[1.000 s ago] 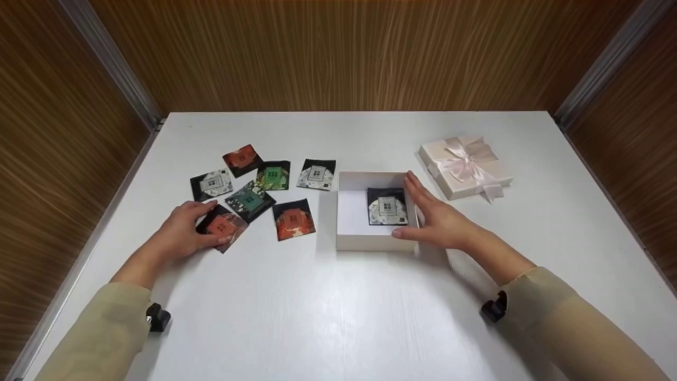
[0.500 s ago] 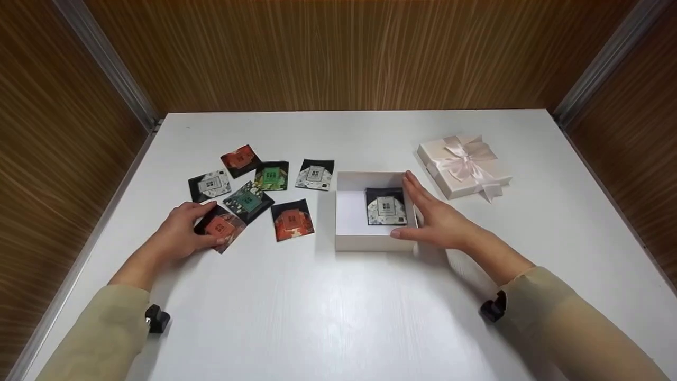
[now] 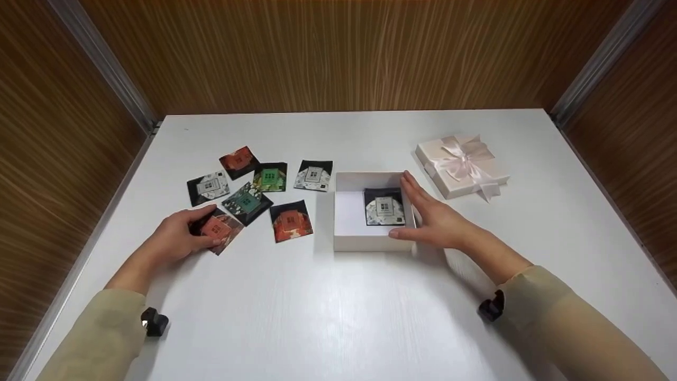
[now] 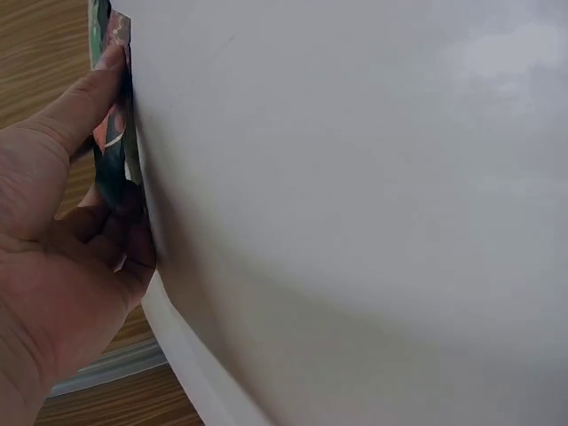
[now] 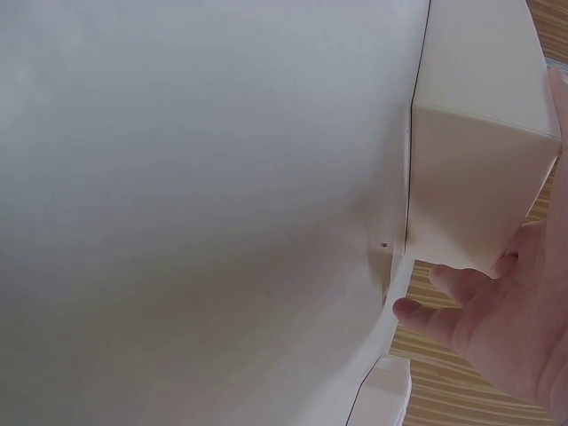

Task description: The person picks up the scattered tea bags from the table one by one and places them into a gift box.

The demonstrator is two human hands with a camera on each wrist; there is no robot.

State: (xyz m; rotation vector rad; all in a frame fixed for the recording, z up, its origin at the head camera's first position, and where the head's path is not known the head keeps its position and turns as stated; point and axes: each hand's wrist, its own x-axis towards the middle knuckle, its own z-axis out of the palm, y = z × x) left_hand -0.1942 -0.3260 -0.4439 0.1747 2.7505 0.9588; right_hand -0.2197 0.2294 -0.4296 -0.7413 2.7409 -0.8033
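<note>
My left hand [image 3: 197,228] pinches an orange-and-black square packet [image 3: 218,228] on the white table, thumb at its near edge and fingers curled over its far edge. The left wrist view shows the same packet [image 4: 111,151] edge-on between thumb and fingers. My right hand [image 3: 423,217] rests with straight fingers along the right wall of an open white box [image 3: 365,242], thumb at its front corner. One black-and-white packet [image 3: 384,207] lies inside the box. In the right wrist view the box [image 5: 479,177] stands just beyond my fingertips [image 5: 417,311].
Several more packets lie left of the box, among them an orange one [image 3: 291,219], a teal one [image 3: 247,201] and a white one [image 3: 314,174]. A pale pink lid with a ribbon bow [image 3: 461,165] sits at the back right. Wooden walls close in three sides.
My left hand's fingers have curled a little tighter over the orange packet. The right hand and the box have stayed in place.
</note>
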